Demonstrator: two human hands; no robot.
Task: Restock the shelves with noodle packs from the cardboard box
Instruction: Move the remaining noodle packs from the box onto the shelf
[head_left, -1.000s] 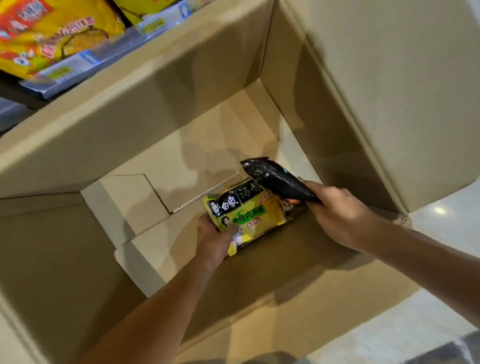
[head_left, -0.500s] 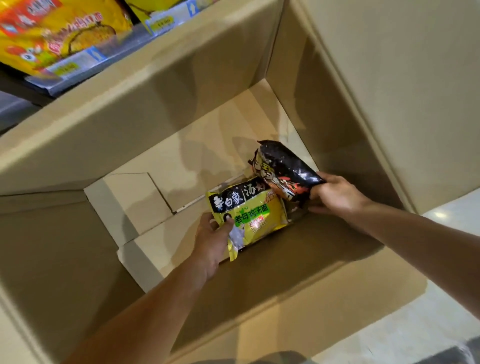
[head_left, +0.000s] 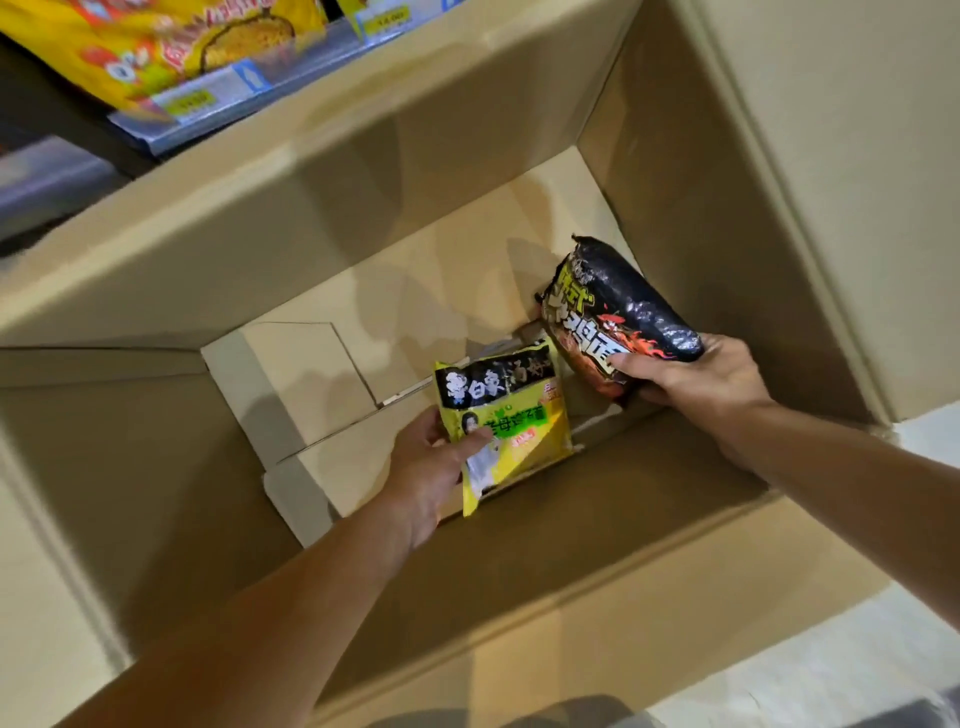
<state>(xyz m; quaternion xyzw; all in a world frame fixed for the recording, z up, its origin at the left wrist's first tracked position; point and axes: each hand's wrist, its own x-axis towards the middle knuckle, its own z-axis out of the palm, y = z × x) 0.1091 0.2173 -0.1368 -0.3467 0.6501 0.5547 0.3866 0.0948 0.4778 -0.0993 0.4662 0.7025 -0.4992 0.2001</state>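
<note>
Lifted higher since a moment ago, the black noodle pack (head_left: 623, 317) and yellow noodle pack (head_left: 501, 415) hang above the cardboard box (head_left: 467, 156) floor, pinched by right hand (head_left: 696, 379) and left hand (head_left: 431, 467). Thin edge grips could slip against the box wall.

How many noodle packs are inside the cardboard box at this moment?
2. The yellow pack is held by the left hand; the black pack is held by the right hand. No others show on the cardboard box floor.

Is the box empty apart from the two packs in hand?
Looks so: the cardboard box floor shows bare around the yellow pack and black pack; near corner hidden.
</note>
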